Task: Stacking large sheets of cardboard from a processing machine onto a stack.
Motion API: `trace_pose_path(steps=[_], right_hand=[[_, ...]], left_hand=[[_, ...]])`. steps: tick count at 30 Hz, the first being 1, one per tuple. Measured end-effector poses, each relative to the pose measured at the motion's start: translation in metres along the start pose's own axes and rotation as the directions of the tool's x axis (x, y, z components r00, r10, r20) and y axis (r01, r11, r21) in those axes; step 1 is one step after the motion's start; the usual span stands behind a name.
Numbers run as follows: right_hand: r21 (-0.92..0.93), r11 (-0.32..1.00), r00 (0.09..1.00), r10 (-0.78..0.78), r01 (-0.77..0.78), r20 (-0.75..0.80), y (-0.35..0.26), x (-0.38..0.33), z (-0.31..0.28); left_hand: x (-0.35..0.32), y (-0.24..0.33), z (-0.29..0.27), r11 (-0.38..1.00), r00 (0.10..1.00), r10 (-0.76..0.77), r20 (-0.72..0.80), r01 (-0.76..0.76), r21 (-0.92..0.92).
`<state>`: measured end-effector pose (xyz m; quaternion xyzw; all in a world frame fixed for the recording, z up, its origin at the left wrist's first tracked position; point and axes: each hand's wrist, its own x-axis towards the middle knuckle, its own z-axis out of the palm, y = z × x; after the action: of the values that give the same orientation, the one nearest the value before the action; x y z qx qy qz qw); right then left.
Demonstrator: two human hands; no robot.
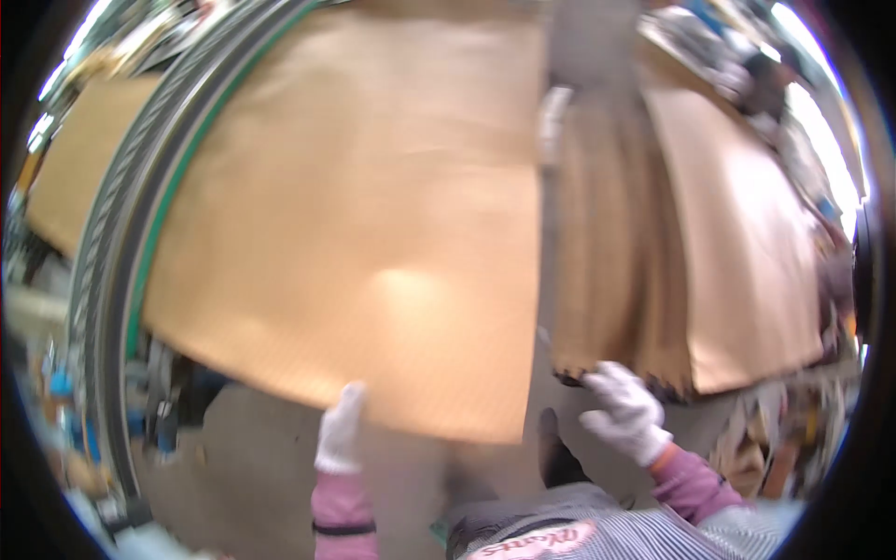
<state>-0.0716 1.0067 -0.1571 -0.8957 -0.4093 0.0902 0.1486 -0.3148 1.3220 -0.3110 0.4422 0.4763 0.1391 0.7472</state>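
Where the conveyor rail (140,215) curves at left, bare floor (252,457) lies open below. Left hand (341,429), fingers straight, touches the cardboard sheet (364,215) near edge; right hand (625,406) curls under the cardboard stack (616,252) corner.

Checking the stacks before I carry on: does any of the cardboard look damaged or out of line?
Yes. The near edge of the right-hand stack of sheets looks ragged and uneven where the right hand touches it. The large cardboard sheet at the left hand looks flat and whole. The picture is blurred, so finer damage cannot be judged.
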Motion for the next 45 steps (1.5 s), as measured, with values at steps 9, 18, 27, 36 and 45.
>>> trace_pose_path(steps=[9,18,27,36,45], right_hand=[[-0.153,0.987,0.934,-0.097,0.046,-0.345,0.045,-0.083,-0.073],[-0.366,0.898,0.965,0.189,-0.245,-0.183,0.193,-0.122,-0.044],[-0.191,0.981,0.836,-0.079,-0.031,-0.543,0.272,-0.127,-0.108],[0.668,0.743,0.954,-0.173,-0.038,0.247,0.206,-0.125,-0.148],[0.978,0.191,0.992,-0.073,-0.088,0.104,0.102,-0.156,-0.199]], left_hand=[[-0.108,0.143,0.092,0.760,0.993,-0.104,0.059,0.118,-0.640],[-0.138,0.128,0.121,0.723,0.964,0.149,0.220,0.046,-0.689],[-0.161,0.109,0.210,0.661,0.989,0.146,0.004,-0.094,-0.745],[-0.252,0.116,0.313,0.720,0.776,0.359,0.518,0.123,-0.683],[-0.303,0.015,0.404,0.982,0.961,0.180,0.211,-0.163,-0.097]])
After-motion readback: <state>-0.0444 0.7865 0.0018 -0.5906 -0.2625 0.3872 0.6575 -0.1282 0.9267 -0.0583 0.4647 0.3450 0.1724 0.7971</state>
